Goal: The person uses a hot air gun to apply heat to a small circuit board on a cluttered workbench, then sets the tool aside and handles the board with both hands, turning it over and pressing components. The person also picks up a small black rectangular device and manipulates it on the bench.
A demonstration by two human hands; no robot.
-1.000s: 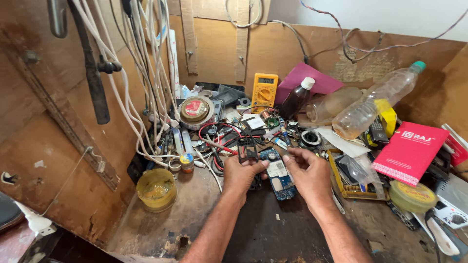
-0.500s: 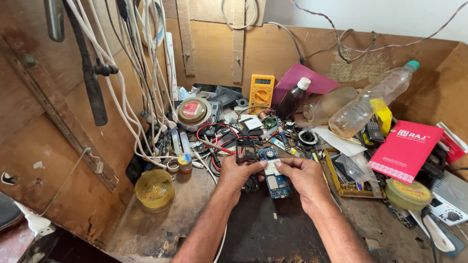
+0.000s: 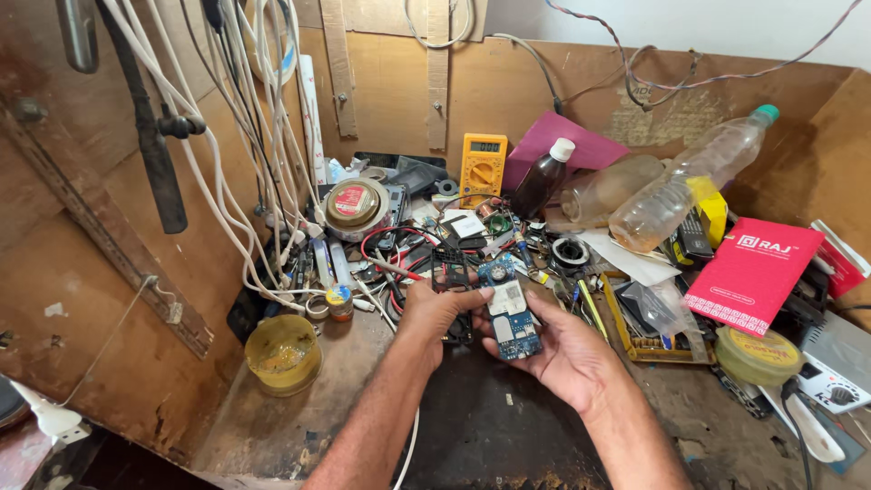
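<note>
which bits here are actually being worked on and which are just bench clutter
In hand: blue circuit board in right hand; black phone frame in left hand.
Lying about: yellow multimeter, plastic bottle, red booklet, yellow tub.

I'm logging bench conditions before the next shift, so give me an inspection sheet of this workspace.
Surface: worn wooden bench, stained, dark mat under the hands.
Job's things: blue circuit board lying in the right hand; black phone frame held by the left hand.
Clutter: yellow multimeter, plastic bottles, dark bottle, red booklet, yellow tub, tape roll, small parts.
Grippers: both hands bare, fingers curled around the parts.
Cables: white cables hanging at left; red wire among the parts.
Surroundings: brown board walls, soldering station at right.
</note>
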